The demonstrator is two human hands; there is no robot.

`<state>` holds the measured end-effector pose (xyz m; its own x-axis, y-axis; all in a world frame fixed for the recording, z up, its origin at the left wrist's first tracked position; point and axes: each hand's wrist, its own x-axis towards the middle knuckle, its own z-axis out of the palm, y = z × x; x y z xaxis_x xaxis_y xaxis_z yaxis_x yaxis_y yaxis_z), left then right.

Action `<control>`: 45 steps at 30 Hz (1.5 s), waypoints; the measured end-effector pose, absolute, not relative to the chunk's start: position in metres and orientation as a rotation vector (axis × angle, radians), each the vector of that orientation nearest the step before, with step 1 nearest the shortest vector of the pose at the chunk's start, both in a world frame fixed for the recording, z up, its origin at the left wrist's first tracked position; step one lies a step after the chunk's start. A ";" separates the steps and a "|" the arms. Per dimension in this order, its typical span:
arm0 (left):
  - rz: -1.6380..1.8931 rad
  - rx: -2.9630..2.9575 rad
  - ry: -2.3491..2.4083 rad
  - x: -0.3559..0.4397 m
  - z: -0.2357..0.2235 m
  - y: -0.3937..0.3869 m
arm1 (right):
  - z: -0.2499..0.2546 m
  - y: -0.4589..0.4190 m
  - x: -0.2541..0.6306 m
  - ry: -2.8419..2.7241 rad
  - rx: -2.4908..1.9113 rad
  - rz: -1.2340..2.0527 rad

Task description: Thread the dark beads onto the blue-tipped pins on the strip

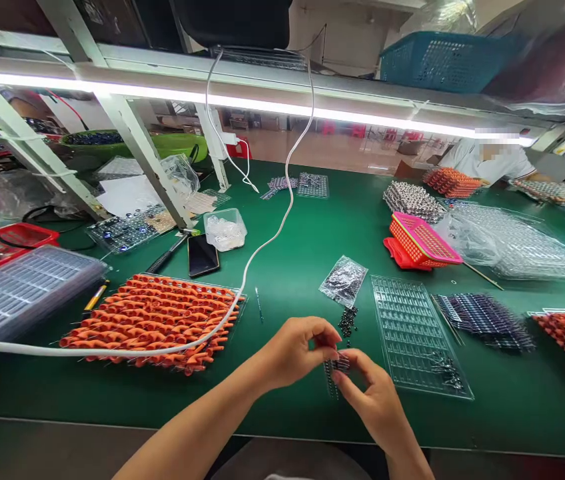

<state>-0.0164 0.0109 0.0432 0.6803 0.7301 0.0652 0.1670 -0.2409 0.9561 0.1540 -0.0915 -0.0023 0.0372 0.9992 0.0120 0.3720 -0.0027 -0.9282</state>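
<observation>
My left hand [296, 350] and my right hand [370, 393] meet over the green table [302, 267] near its front edge. Both pinch a narrow strip of small dark parts [335, 370], with the fingers closed on it. Just beyond the hands lies a loose heap of tiny black parts [347, 320] and a small clear bag of them [343, 280]. A clear plastic tray with many cells [412, 333] lies right of my right hand.
An orange mat of parts [150, 320] lies at left with a white cable [242, 273] across it. A phone [202, 255], a clear tub [225, 230], a pink basket [420, 241] and stacked trays [512, 243] stand further back. Another person [487, 160] sits at far right.
</observation>
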 end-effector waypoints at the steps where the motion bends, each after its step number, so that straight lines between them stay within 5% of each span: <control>1: 0.650 1.788 0.704 -0.017 0.044 0.008 | -0.001 -0.092 0.152 -1.479 -1.490 0.959; 16: 0.761 1.391 0.860 -0.006 0.027 -0.026 | -0.028 -0.074 0.133 -1.578 -1.362 -0.261; 22: 0.845 1.240 0.902 -0.004 0.020 -0.019 | -0.027 -0.077 0.121 -1.649 -1.386 -0.201; 35: 0.619 1.150 0.808 -0.012 0.025 -0.006 | -0.008 -0.099 0.170 -1.328 -1.655 0.530; 45: 0.697 1.325 0.881 0.013 0.002 0.031 | -0.009 -0.084 0.216 -1.574 -1.859 0.355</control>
<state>0.0127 0.0315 0.0025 0.5129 0.8464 -0.1435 0.0551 0.1344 0.9894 0.2158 -0.0843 -0.0088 0.2359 0.9491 0.2086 0.7678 -0.0505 -0.6387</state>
